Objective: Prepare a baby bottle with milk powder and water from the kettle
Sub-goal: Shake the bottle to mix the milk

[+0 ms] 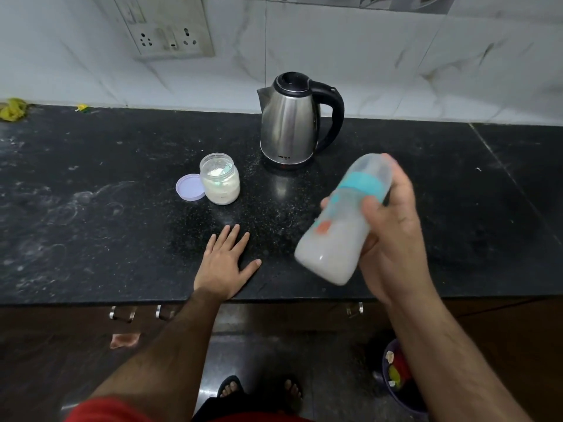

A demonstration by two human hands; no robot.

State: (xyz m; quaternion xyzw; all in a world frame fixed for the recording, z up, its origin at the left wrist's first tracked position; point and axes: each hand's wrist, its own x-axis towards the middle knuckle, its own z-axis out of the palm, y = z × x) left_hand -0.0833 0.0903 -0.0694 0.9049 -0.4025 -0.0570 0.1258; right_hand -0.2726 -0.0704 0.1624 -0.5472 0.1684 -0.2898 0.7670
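right hand (393,236) grips the capped baby bottle (341,226), tilted and milky, in front of the kettle (289,123). left hand (227,263) lies flat, fingers spread, on the counter (91,208) nearer its front edge. a loose collar could leak if shaken. open powder jar (221,179) left of the kettle could tip; room is freest to its right.

Dim, soft light; motion-blurred bottle (344,220); wide-angle bowing

Open counter left and right, clutter mid-back
Kettle (289,123), powder jar (221,179) and its lid (190,187) stand behind the flat left hand (227,263); bare black countertop (91,208) stretches wide to the left and far right.
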